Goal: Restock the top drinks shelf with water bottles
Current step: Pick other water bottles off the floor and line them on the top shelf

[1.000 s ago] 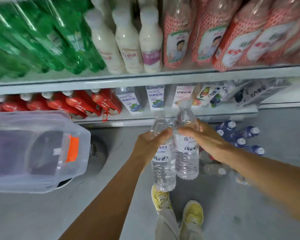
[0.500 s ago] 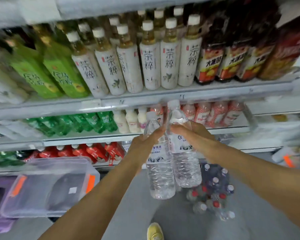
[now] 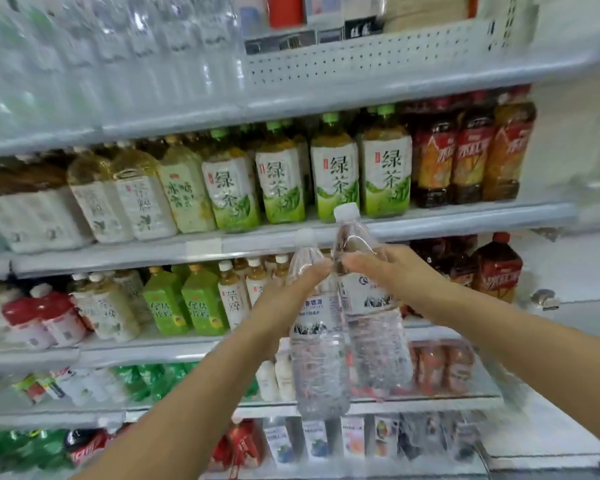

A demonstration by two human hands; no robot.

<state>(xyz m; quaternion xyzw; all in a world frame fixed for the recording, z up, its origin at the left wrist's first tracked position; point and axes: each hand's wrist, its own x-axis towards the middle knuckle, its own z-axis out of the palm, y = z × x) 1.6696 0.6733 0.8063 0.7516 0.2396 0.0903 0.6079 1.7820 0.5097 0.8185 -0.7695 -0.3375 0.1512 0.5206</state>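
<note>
Two clear water bottles with white caps hang side by side in front of the shelves. My left hand [image 3: 284, 303] grips the left water bottle [image 3: 317, 362] near its shoulder. My right hand [image 3: 385, 268] grips the right water bottle [image 3: 374, 327] just below its neck, and this one sits a little higher. The top drinks shelf [image 3: 326, 88] runs across the upper part of the view, well above both hands. Several blurred water bottles [image 3: 118, 53] stand on its left half. Its right half shows bare perforated back panel [image 3: 361, 53].
Green tea bottles [image 3: 333, 178] and red-labelled dark drinks [image 3: 465, 157] fill the shelf below the top one. Lower shelves hold tea bottles [image 3: 232, 299], green soda [image 3: 146, 382] and small cartons [image 3: 316, 441]. A white wall [image 3: 575, 150] borders the shelving on the right.
Both hands have lifted the two bottles upward along the shelving. The view has tilted up from the floor and lower shelves, so the top shelf with water bottles is now visible.
</note>
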